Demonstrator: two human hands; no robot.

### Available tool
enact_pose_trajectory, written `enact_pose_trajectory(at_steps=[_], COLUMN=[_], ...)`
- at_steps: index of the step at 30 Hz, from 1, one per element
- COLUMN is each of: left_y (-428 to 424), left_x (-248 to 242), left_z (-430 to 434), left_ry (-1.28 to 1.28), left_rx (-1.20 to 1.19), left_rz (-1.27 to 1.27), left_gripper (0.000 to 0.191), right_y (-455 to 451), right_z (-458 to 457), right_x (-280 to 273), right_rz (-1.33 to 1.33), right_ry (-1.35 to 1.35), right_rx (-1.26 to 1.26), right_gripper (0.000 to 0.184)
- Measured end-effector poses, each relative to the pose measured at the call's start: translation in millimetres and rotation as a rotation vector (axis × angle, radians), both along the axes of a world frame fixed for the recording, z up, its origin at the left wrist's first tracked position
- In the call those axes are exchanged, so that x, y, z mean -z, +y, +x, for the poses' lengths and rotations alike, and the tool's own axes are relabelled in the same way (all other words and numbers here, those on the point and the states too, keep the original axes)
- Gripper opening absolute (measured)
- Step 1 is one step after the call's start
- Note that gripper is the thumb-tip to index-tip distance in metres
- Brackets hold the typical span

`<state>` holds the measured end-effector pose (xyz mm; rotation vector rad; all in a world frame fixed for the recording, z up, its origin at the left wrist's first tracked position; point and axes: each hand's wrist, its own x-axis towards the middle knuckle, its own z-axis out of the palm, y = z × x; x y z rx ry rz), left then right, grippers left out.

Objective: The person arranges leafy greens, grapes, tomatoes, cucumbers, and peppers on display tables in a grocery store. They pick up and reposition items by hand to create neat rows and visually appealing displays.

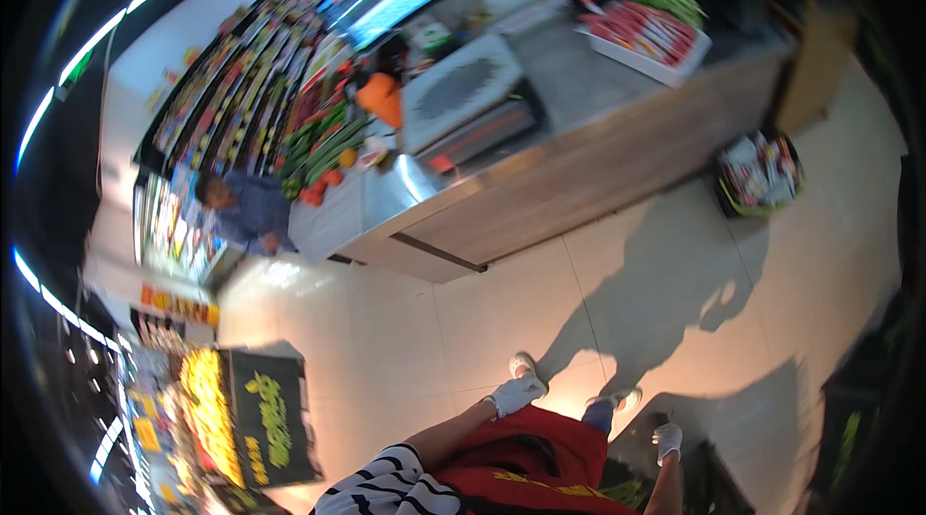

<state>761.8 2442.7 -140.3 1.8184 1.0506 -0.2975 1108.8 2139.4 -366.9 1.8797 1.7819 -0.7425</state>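
Note:
My left hand [516, 396], in a white glove, hangs in front of the red apron [535, 443], over the tiled floor near one of my shoes [522, 363]. Its fingers look loosely curled, and no held item shows. At the lower right is my right hand [667, 440], gloved in white too, beside a dark bin or crate edge [712, 479]. Those fingers look bent; whether they hold anything is unclear. A long counter [579, 175] runs across the view beyond both hands.
A basket of packaged goods [759, 171] stands on the floor by the counter. On the counter are a white box of red packs [644, 37], a scale [463, 95] and vegetables [325, 142]. A person [253, 211] stands at its left end. A yellow produce display [210, 414] is lower left.

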Motion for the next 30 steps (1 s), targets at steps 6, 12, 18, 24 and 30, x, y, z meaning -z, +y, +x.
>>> enact_pose_trajectory(at_steps=[6,12,18,24,30], left_y=[3,-35,-163,-177,-146], left_x=[25,81,86,51,130], left_z=[-149,-358,-479,-423,-434], left_ry=[0.167,-0.161,0.857,0.876,0.506], left_rx=[-0.497,-1.557,-0.893,-0.36,-1.134], left_rz=[0.084,-0.131,-0.023,-0.512,-0.543], left_gripper=[0.047,0.029,0.032,0.031,0.023], right_y=[186,335,436,506,570], right_z=[-55,-227,-379,-437,-467], right_x=[-113,-169,-209,-234,-252], right_rz=[0.313,0.115,0.089,0.039,-0.078], right_ry=[0.719,0.784,0.883,0.922,0.973], right_rx=[0.887,0.531,-0.063,0.01,0.234], right_gripper=[0.01,0.018,0.02,0.016,0.018])
